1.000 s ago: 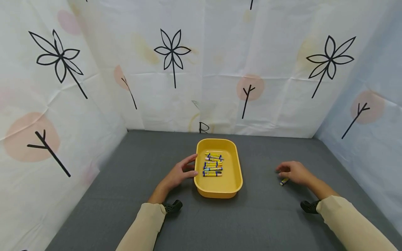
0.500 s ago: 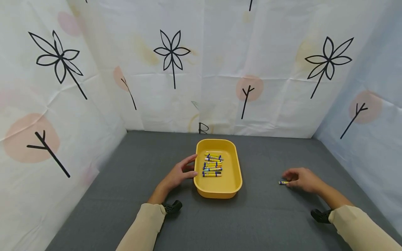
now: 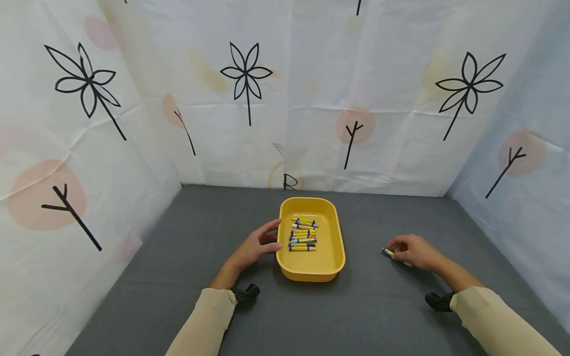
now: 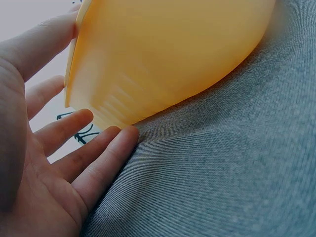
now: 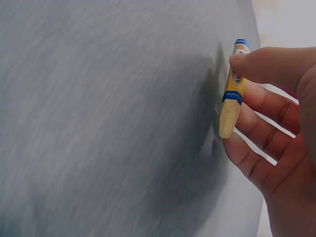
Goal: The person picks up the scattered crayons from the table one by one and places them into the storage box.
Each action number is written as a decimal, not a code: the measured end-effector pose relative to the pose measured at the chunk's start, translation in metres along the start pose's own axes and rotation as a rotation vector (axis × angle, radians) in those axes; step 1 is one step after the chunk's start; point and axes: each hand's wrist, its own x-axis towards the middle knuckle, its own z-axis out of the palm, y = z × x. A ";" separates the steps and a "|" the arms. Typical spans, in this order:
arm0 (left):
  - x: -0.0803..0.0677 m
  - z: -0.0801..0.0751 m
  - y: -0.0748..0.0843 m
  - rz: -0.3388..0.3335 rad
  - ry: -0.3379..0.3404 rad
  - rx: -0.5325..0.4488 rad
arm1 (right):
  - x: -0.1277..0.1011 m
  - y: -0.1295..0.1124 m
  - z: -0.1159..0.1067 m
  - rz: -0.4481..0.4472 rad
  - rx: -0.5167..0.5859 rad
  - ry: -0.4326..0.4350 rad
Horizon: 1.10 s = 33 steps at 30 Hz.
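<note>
The right hand [image 3: 415,251] pinches a yellow crayon [image 3: 388,252] with a blue band between thumb and curled fingers [image 5: 256,101]. In the right wrist view the crayon [image 5: 232,89] stands nearly upright along the fingertips at the right of the frame, its pale end pointing down, and seems to be just off the grey counter [image 3: 378,306], though the view does not settle this. In the head view this hand sits right of centre in the lower half of the frame, the crayon's blue end poking out to the left of the knuckles.

The left hand [image 3: 257,245] lies just left of centre, its fingers [image 4: 98,148] straight and slightly spread, resting on the counter against the left wall of a yellow tray [image 3: 328,269]. In the left wrist view the thumb runs along the tray [image 4: 163,54] near its rim at the upper left, the fingertips touching its base.

The tray stands at the middle of the frame, well apart from the right hand, and holds a loose row of similar crayons [image 3: 303,234] lying crosswise. Both forearms wear beige sleeves [image 3: 205,321]. Behind the counter hangs a white backdrop [image 3: 311,74] printed with black flowers and pink discs.
</note>
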 end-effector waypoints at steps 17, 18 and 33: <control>0.000 0.000 0.001 -0.008 0.000 -0.008 | 0.058 -0.040 -0.002 0.017 0.090 0.147; 0.000 0.000 0.001 -0.007 0.001 -0.009 | 0.062 -0.043 -0.002 0.008 0.094 0.149; -0.001 -0.001 0.002 -0.009 -0.005 -0.010 | 0.109 -0.107 -0.001 -0.094 0.138 0.090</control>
